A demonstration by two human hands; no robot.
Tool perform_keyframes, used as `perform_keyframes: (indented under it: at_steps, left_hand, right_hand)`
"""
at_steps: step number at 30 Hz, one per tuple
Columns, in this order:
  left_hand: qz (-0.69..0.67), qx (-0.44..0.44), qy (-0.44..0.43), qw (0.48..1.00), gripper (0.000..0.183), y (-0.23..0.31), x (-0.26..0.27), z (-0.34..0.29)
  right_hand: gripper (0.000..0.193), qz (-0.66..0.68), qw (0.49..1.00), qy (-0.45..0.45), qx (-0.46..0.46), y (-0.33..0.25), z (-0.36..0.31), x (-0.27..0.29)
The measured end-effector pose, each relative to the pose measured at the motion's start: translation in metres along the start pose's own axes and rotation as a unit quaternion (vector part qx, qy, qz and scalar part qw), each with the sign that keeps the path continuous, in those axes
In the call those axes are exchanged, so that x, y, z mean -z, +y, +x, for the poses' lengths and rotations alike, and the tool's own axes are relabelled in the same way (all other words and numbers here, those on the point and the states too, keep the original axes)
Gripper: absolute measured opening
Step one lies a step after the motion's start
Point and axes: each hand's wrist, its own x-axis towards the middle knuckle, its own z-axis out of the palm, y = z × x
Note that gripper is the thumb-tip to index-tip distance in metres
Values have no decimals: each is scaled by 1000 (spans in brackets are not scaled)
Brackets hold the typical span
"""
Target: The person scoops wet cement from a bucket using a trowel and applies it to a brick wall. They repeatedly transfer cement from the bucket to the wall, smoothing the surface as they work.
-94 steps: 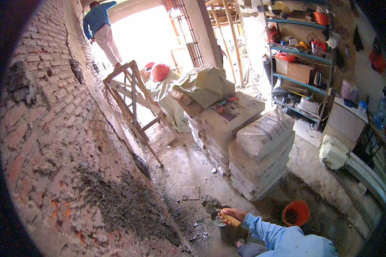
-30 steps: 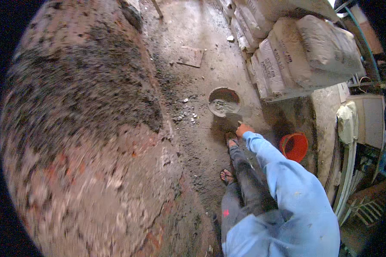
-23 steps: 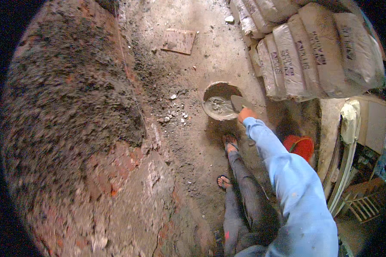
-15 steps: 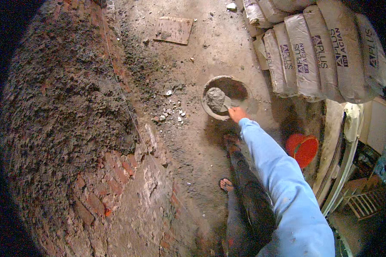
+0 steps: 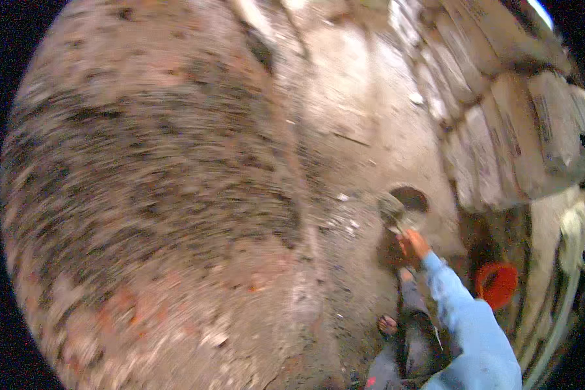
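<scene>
A rough, daubed wall (image 5: 175,156) stands left. Grey mortar (image 5: 390,207) loads the trowel (image 5: 398,228) at the left of the round bucket (image 5: 413,197); a tilt could spill it. The right grip (image 5: 415,246) is closed round the trowel; the unseen left grip I cannot tell. A swinging sleeve (image 5: 465,309) could knock the orange bucket (image 5: 497,286).

Building site, stacked sacks (image 5: 513,140), mortar tub (image 5: 413,197)

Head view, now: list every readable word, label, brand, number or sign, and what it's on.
None readable.
Stacked bags: dark print on their sides, too blurred to read.
Trouser leg: small red mark, too blurred to tell whether it is lettering.
</scene>
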Motion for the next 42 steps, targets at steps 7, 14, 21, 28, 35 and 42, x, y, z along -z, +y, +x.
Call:
perform_keyframes:
  at_steps: [7,14,21,28,35,42]
  left_hand:
    - [-216,38,-180,959,67,-76,13,0]
    - [-510,92,10,855,52,-194,58,-21]
    - [-497,196,68,843,33,-268,76,-89]
    - [-599,304,-10,741,30,-254,109,-163]
    - [-667,290,2,686,32,-236,117,-149]
    - [-819,270,-146,485,28,-96,81,-202]
  right_hand:
    - [39,334,917,-212,-55,-187,-198,-116]
    - [42,459,836,-300,12,-316,-331,-180]
    - [25,312,854,-9,416,-484,-361,-197]
    - [14,218,687,362,591,-622,-269,-359]
    - [28,-86,809,-96,573,-475,-371,-563]
    - [39,-277,903,-96,313,-248,-344,-399]
